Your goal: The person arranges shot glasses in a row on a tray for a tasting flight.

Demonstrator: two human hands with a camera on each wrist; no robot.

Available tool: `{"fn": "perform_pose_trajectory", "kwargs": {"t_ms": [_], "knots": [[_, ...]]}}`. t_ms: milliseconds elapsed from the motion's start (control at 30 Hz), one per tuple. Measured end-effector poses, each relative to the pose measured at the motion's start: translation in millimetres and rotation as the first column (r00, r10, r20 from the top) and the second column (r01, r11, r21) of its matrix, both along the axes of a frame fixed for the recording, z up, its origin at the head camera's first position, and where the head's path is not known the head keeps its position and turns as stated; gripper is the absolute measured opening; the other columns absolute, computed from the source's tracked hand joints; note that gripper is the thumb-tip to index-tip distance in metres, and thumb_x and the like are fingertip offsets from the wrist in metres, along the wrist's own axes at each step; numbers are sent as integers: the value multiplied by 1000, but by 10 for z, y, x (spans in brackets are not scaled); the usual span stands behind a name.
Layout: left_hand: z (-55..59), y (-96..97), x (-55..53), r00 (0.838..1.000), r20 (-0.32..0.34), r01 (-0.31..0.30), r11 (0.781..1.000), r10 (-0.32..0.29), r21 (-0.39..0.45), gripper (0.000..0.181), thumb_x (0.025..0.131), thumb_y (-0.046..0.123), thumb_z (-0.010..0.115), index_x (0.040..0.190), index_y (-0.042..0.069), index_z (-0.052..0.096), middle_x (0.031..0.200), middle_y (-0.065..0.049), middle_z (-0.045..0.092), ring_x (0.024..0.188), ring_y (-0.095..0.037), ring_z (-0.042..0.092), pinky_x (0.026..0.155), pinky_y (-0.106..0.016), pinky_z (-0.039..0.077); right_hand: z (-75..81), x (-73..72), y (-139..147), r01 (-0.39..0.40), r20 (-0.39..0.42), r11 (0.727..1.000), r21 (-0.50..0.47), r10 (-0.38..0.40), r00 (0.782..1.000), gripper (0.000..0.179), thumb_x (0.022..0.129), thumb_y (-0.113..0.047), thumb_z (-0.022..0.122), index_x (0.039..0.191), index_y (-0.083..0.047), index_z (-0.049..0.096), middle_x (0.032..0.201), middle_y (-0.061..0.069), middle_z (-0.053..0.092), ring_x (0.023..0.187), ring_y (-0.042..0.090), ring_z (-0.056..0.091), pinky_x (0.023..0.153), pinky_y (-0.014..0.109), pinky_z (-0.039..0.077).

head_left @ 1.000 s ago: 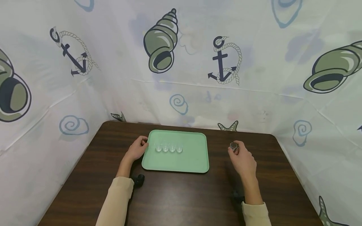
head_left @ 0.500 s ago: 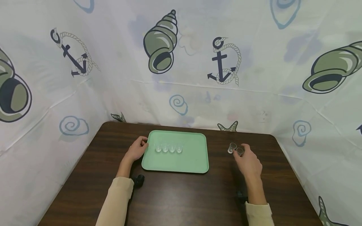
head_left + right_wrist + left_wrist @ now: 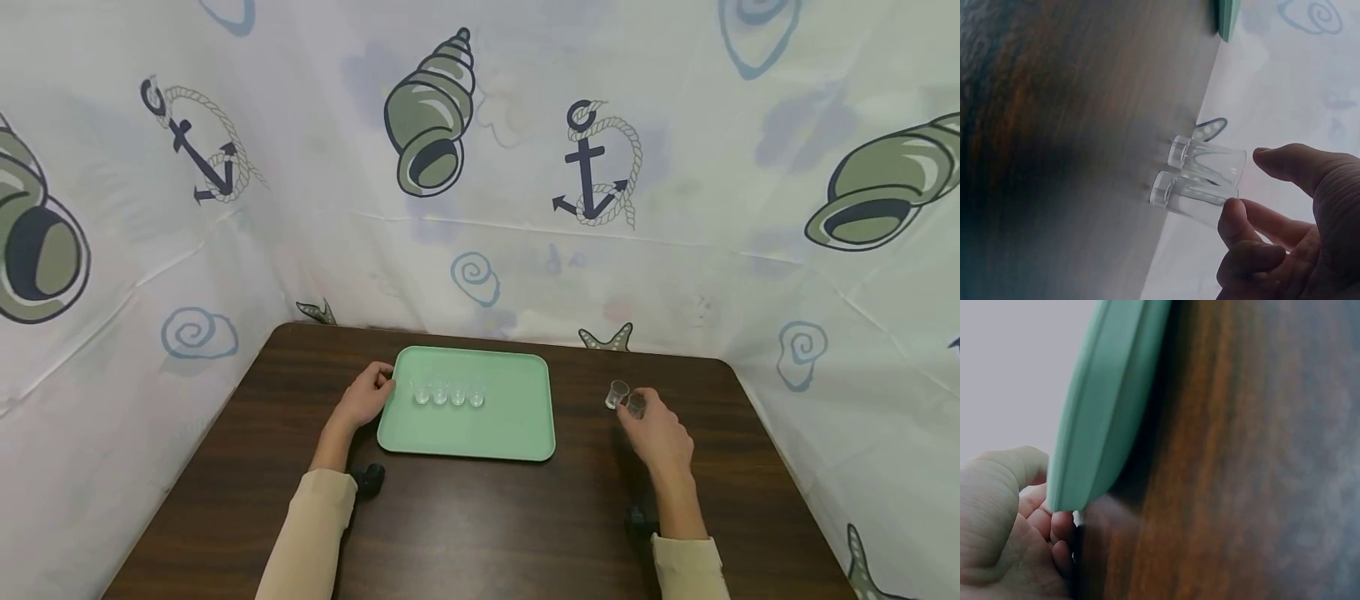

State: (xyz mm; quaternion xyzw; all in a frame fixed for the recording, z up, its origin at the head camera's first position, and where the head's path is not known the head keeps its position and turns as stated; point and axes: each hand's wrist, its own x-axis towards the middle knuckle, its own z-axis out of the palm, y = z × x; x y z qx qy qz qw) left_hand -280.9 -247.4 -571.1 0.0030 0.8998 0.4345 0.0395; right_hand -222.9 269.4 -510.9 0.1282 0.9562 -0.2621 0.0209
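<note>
Right hand [image 3: 662, 433]: out on the right, and what a delicate position! Thumb and fingers stood apart around the mouth of the outer glass [image 3: 636, 406], one fingertip at its rim, apparently touching; no pinch showed.
Why so high: probably because the upper end was easiest to reach with the inner glass [image 3: 617, 394] so close.
The pair: right there on the tabletop [image 3: 480, 533], side by side, whether touching could not be told.
Which way they pointed: bases down, mouths up, both long axes vertical.
Left hand [image 3: 365, 396]: across on the other side, gripping the green tray [image 3: 487, 433] by its left end, thumb over the rim, fingers curled against the outside, most likely to keep it from sliding.
Tray: flat on the tabletop, its long axis running left to right, well apart from the pair.
Four small glasses [image 3: 457, 394]: lined up on the tray, mouths up by the look of it, the row following the tray's length and sitting left of its middle, perhaps for tidy spacing.
Backdrop: patterned cloth [image 3: 517, 275], shells and anchors, rising behind the tabletop.
</note>
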Motion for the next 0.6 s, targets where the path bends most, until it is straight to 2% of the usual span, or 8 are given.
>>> {"fn": "perform_pose_trajectory", "kwargs": {"t_ms": [167,333,600], "knots": [[-35,-11,-4,1000,2,-7,1000,7,1,43,115,24,49,152,3,51,110,-13,60,84,-22,54,78,-37,44,-11,-12,-10,-11,19,1000,-26,12,1000,64,105,-51,58,156,-13,48,125,21,72,83,33,65,63,43,46],[-35,-13,-8,1000,5,-14,1000,14,7,43,115,25,49,152,3,51,111,-13,60,85,-23,54,79,-38,44,-9,-32,-19,-14,-13,999,-40,14,1000,63,105,-50,58,155,-13,49,119,18,73,79,30,63,60,40,43],[-27,-3,-1,1000,8,-11,1000,11,2,43,115,25,49,152,3,51,108,-11,60,83,-22,54,77,-37,44,16,-47,-8,-8,-10,1000,-26,8,1000,58,106,-47,59,153,-12,52,126,22,72,81,32,66,62,43,46]]}}
